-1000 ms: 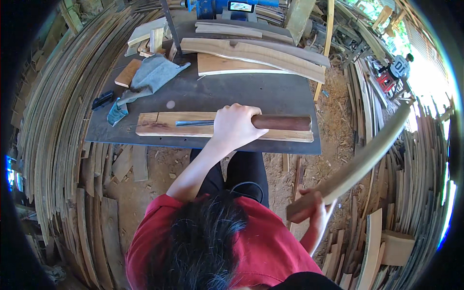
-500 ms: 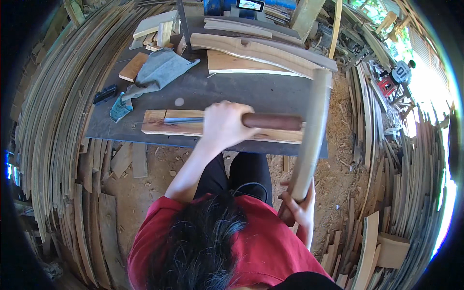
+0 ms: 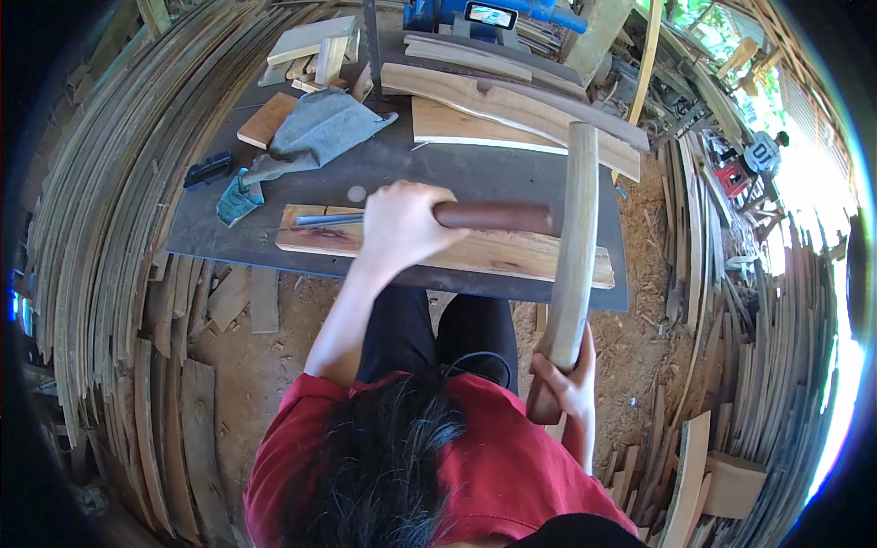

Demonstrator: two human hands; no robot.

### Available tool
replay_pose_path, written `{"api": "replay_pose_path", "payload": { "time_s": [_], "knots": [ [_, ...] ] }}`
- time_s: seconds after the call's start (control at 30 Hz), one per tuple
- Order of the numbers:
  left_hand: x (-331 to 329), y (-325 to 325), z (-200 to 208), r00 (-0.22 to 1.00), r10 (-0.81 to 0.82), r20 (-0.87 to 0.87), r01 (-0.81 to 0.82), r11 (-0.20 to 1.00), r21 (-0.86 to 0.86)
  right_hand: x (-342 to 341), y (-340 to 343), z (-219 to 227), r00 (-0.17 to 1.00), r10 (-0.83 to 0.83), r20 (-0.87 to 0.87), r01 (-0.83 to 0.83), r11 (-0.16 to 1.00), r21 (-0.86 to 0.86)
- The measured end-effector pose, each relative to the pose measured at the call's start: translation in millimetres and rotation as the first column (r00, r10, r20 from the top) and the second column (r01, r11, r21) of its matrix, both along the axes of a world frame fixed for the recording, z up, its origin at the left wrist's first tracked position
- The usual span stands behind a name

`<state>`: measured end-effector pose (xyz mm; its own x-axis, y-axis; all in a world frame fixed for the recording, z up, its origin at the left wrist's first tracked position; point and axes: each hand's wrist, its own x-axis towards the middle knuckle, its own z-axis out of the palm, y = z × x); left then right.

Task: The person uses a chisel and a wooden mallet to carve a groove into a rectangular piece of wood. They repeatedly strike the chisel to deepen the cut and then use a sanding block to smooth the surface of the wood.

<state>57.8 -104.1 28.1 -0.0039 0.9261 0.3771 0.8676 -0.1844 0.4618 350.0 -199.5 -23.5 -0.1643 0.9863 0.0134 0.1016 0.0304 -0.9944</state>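
Note:
My left hand [image 3: 406, 226] is closed around a chisel, whose brown wooden handle [image 3: 498, 216] points right and whose metal blade [image 3: 329, 219] runs left over a narrow wooden block [image 3: 521, 256]. The blade tip lies near the block's left end, beside a dark line across the wood. In my right hand [image 3: 574, 388] is a long wooden mallet [image 3: 577, 219], gripped near its darker lower end. It stands almost upright in the view, its pale upper part close to the handle's butt; I cannot tell whether they touch. The block lies along the table's near edge.
The dark table [image 3: 493, 178] also bears a grey cloth [image 3: 324, 128], a brown wood block [image 3: 267, 121], a black object [image 3: 208, 170] and curved boards [image 3: 493, 96] at the back. Long planks lean on both sides. A person [image 3: 760, 153] sits far right.
The chisel has shifted left along the block, and its blade tip is nearer the block's left end. The mallet, blurred before, has swung slightly left. The whole view has shifted a little.

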Motion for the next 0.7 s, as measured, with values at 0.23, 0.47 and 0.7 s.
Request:
{"api": "replay_pose_path", "payload": {
  "time_s": [0.23, 0.47, 0.7],
  "knots": [
    [-20, -6, -7, 0.998, 0.043, -0.035, -0.043, 0.999, -0.011, 4, 14, 12, 0.938, -0.245, -0.246, 0.275, 0.957, 0.096],
    [-62, -9, 9, 0.984, 0.171, 0.057, -0.167, 0.983, -0.071, -14, 18, -18, 0.996, 0.085, 0.003, -0.085, 0.996, -0.036],
    [-46, -34, 51, 0.923, -0.104, 0.369, -0.017, 0.951, 0.309, 31, 31, -9, 0.928, -0.304, -0.214, 0.29, 0.952, -0.096]
  ]
}}
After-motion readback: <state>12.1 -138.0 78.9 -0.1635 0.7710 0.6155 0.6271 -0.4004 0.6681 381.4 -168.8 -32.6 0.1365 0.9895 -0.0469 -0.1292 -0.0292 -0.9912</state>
